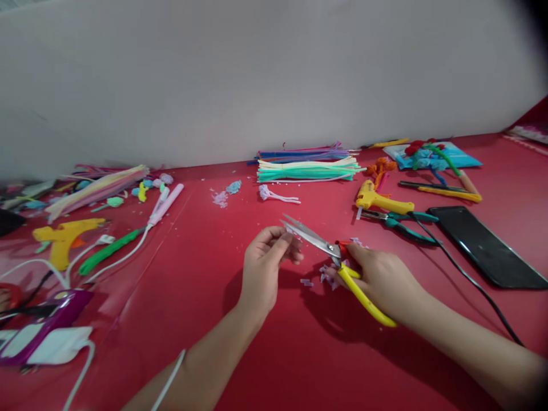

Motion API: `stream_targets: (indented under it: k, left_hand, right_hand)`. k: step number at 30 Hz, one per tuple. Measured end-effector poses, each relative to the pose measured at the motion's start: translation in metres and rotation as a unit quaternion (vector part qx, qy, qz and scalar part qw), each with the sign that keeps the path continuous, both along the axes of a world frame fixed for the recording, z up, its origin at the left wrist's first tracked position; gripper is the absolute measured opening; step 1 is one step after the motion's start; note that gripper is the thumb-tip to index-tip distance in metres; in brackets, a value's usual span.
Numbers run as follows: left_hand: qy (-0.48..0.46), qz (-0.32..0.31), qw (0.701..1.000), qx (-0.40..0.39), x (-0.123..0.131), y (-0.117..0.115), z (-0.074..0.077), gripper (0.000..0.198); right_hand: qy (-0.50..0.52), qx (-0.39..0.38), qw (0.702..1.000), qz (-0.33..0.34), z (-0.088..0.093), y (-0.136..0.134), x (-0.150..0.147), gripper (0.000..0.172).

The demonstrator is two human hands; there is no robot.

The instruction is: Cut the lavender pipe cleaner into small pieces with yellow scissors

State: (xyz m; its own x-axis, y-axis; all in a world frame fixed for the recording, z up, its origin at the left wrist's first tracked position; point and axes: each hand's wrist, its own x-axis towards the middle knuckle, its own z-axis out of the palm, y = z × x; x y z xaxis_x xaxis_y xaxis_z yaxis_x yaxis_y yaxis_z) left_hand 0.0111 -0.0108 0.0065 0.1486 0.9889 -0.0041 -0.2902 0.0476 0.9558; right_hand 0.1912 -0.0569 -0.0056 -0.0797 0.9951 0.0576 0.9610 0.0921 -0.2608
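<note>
My right hand (377,277) is closed around yellow-handled scissors (314,240), whose blades are parted and point toward my left hand. My left hand (274,251) has thumb and forefinger pinched on a small pale lilac piece (290,230) close to the blade tips; most of that piece is hidden by the fingers. Several cut lilac bits (329,275) lie on the red table beneath the scissors. Beyond my hands rests a lilac pipe-cleaner piece (278,195) with a curled head and long stems.
Pipe-cleaner bundles (308,170) lie by the pale wall. To the right are a yellow glue gun (381,198), teal pliers (406,225) and a black phone (490,245). At left sit another yellow glue gun (64,237), a pink-white tool (165,204), cables and a purple device (51,325).
</note>
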Motion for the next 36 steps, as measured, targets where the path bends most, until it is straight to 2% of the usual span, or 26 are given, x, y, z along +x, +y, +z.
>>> stream_targets:
  k: [3, 5, 8, 10, 13, 18, 22, 25, 31, 33, 36]
  left_hand:
    - [0.078, -0.031, 0.996, 0.002, 0.0, 0.0, 0.0, 0.009]
    - [0.153, -0.082, 0.985, 0.013, 0.002, -0.003, 0.0, 0.01]
    - [0.271, -0.168, 0.946, 0.067, 0.006, -0.011, 0.0, 0.01]
    - [0.324, -0.205, 0.918, 0.105, 0.009, -0.016, 0.0, 0.011]
    - [0.353, -0.241, 0.896, 0.121, 0.01, -0.019, -0.001, 0.013]
    - [0.357, -0.236, 0.895, 0.125, 0.006, -0.012, 0.0, 0.012]
    - [0.375, -0.253, 0.878, 0.157, 0.006, -0.012, 0.003, 0.014]
    - [0.381, -0.262, 0.869, 0.177, 0.009, -0.017, 0.002, 0.016]
    - [0.372, -0.246, 0.884, 0.14, 0.009, -0.016, 0.001, 0.017]
    - [0.375, -0.235, 0.888, 0.124, 0.005, -0.01, 0.004, 0.017]
    - [0.412, -0.209, 0.878, 0.127, -0.002, -0.002, 0.008, 0.021]
  right_hand:
    - [0.071, -0.004, 0.997, -0.028, 0.002, 0.002, 0.002, 0.024]
    - [0.144, -0.029, 0.989, -0.034, 0.003, 0.002, 0.002, 0.024]
    - [0.258, -0.069, 0.963, -0.022, 0.007, 0.0, 0.001, 0.025]
    - [0.293, -0.081, 0.953, -0.006, 0.008, -0.002, -0.001, 0.023]
    - [0.303, -0.083, 0.949, 0.016, 0.007, -0.004, -0.002, 0.018]
    - [0.3, -0.072, 0.951, 0.008, 0.003, -0.003, 0.002, 0.013]
    - [0.324, -0.103, 0.94, 0.012, 0.002, -0.001, 0.002, 0.013]
    - [0.317, -0.093, 0.943, 0.03, 0.003, -0.002, -0.002, 0.011]
    - [0.271, -0.078, 0.959, 0.017, 0.008, -0.004, -0.003, 0.014]
    - [0.222, -0.07, 0.972, -0.005, 0.008, -0.001, 0.002, 0.016]
    - [0.076, -0.041, 0.996, -0.033, 0.007, 0.004, 0.009, 0.016]
